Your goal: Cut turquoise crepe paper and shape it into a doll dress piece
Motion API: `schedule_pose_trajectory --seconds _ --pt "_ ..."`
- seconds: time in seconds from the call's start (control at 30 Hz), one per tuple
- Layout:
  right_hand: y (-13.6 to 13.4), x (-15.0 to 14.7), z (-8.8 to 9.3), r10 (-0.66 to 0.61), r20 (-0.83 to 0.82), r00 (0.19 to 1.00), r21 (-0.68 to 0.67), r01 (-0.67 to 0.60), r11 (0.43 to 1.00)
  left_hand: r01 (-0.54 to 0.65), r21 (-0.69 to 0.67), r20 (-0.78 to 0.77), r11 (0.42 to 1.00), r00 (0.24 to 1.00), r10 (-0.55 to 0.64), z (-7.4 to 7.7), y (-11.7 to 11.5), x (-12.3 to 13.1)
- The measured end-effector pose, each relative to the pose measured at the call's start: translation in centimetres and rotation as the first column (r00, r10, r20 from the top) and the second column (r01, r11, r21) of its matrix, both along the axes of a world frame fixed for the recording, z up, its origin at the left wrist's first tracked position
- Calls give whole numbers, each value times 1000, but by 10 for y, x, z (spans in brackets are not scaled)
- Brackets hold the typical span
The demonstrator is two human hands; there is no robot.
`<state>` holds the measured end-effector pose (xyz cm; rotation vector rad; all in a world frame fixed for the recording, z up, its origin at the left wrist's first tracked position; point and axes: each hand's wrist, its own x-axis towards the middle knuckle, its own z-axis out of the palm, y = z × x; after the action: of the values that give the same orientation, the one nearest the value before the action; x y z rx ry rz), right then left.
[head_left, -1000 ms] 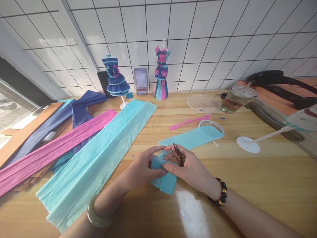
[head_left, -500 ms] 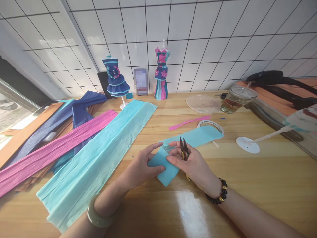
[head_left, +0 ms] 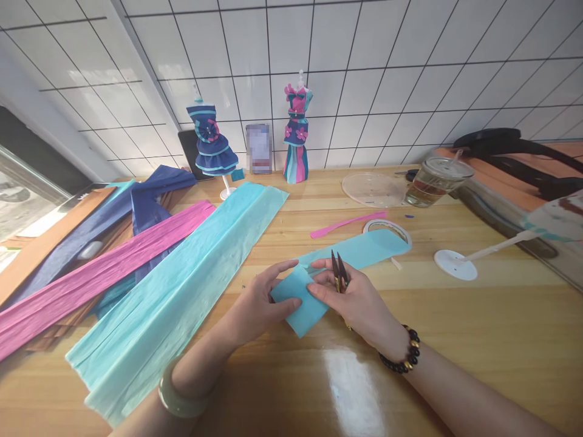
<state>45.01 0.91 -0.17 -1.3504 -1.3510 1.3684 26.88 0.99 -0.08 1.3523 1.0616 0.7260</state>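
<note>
A strip of light-blue crepe paper (head_left: 300, 309) is folded over at its near end, between my two hands. My left hand (head_left: 264, 300) pinches the fold's left edge, thumb on top and fingers behind. With thumb and fingertips, my right hand (head_left: 357, 303) grips the fold's right side. Small dark-bladed scissors (head_left: 337, 273) are tucked in that same hand, blades pointing up and away, handles mostly hidden by the palm. The strip's flat far part (head_left: 364, 250) runs right across the table and over a roll of tape (head_left: 401, 229).
Wide light-blue (head_left: 191, 291), pink (head_left: 113, 267) and dark-blue paper (head_left: 86, 243) lie at left. Two small dress forms (head_left: 212, 142) and a phone (head_left: 259, 149) stand at the wall. A lidded cup (head_left: 437, 182), a clear disc (head_left: 373, 189) and a white stand base (head_left: 455, 265) are at right.
The folded end of the light-blue paper has tilted slightly, its near corner shifting a little up and left. Both hands keep their hold, and the scissors stay in the right hand.
</note>
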Motion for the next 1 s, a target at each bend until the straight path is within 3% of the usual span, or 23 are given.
schedule_pose_trajectory --seconds 0.3,0.5,0.8,1.0 --pt "0 1 3 -2 31 1000 9 2 1000 -17 -27 55 999 998 18 1 0 0" --pt "0 -3 1 -42 -10 999 39 42 998 76 -23 143 997 987 -72 5 1 2" --pt "-2 -4 5 -64 52 997 33 62 998 56 -52 30 997 998 -54 1 1 0" --pt "-1 -2 3 -7 60 998 31 5 1000 4 -43 25 999 1000 -3 1 2 0"
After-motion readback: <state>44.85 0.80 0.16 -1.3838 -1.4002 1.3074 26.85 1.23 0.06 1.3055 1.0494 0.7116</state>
